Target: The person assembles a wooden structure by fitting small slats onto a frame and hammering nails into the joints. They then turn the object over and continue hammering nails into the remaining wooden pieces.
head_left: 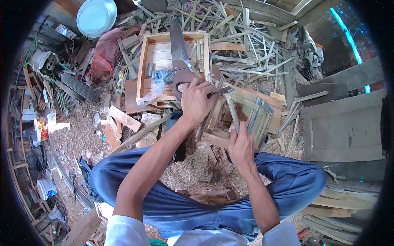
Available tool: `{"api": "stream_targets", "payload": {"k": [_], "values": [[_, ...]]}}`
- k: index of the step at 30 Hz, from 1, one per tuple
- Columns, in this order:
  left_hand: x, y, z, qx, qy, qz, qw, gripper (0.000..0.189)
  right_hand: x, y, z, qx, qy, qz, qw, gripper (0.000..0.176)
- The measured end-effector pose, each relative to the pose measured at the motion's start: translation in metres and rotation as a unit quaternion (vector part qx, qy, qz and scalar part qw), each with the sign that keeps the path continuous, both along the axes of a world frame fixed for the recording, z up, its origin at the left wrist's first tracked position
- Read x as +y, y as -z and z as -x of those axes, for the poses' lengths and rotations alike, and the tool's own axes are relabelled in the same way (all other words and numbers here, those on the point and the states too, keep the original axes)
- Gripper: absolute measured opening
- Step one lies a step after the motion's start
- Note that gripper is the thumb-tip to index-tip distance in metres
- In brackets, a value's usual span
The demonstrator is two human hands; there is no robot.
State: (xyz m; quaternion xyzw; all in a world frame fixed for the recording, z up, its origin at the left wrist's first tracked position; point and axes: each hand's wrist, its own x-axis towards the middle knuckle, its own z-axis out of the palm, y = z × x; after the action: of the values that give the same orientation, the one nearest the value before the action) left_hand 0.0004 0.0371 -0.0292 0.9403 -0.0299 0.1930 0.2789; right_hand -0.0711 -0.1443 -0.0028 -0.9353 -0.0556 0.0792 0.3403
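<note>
Now | right fingers (243, 128) closed round hammer (232, 108), head (226, 89) beyond | left fingers (196, 83) over saw (179, 45), grip unclear

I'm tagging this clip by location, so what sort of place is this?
Probably a woodworking workshop: there's a handsaw, a hammer in the right hand, and heaps of wood offcuts.

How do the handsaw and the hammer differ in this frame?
Shape: the handsaw has a broad, tapering blade; the hammer has a small head on a slim shaft.
Handle: the handsaw's is brown with an opening through it; the hammer's is a paler, straight stick.
Size: the handsaw looks clearly longer than the hammer.
Both have dark heads or blades and show wear.
</note>
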Motion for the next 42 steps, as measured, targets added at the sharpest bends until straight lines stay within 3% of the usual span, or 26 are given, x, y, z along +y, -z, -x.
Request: {"api": "stream_targets", "payload": {"k": [8,10,13,20,23,31,35,36,39,42], "values": [[0.000,0.002,-0.001,0.013,0.001,0.022,1.000,0.011,0.002,0.001,-0.002,0.005,0.007,0.026,1.000,0.017],[0.000,0.003,-0.001,0.023,0.001,0.026,0.999,0.012,0.000,0.000,0.000,-0.014,0.012,-0.028,0.999,0.016],[0.000,0.003,-0.001,0.030,-0.002,0.033,0.999,0.013,0.003,-0.001,-0.001,0.004,0.008,0.019,1.000,0.015],[-0.002,-0.003,-0.001,0.039,-0.009,0.025,0.999,0.010,0.000,0.000,0.002,-0.027,0.011,-0.023,0.999,0.015],[-0.002,-0.002,-0.001,0.034,-0.008,0.021,0.999,0.011,0.001,0.002,0.001,-0.016,0.001,0.040,0.999,0.016],[-0.001,-0.001,-0.001,0.023,0.003,0.028,0.999,0.013,-0.017,-0.004,-0.018,-0.037,0.076,-0.003,0.996,0.018],[-0.002,-0.001,-0.002,-0.006,0.011,0.014,1.000,0.014,-0.026,0.001,-0.016,-0.014,0.116,0.017,0.993,0.026],[-0.003,-0.001,-0.001,-0.014,0.011,0.012,1.000,0.014,-0.027,0.007,-0.014,0.016,0.129,0.050,0.990,0.038],[-0.007,-0.003,0.000,-0.040,0.017,0.002,0.999,0.013,-0.032,0.018,-0.007,0.017,0.136,0.054,0.989,0.050],[-0.013,-0.005,0.002,-0.041,0.049,0.011,0.998,0.012,-0.045,0.029,-0.005,-0.025,0.153,0.046,0.987,0.051]]}}
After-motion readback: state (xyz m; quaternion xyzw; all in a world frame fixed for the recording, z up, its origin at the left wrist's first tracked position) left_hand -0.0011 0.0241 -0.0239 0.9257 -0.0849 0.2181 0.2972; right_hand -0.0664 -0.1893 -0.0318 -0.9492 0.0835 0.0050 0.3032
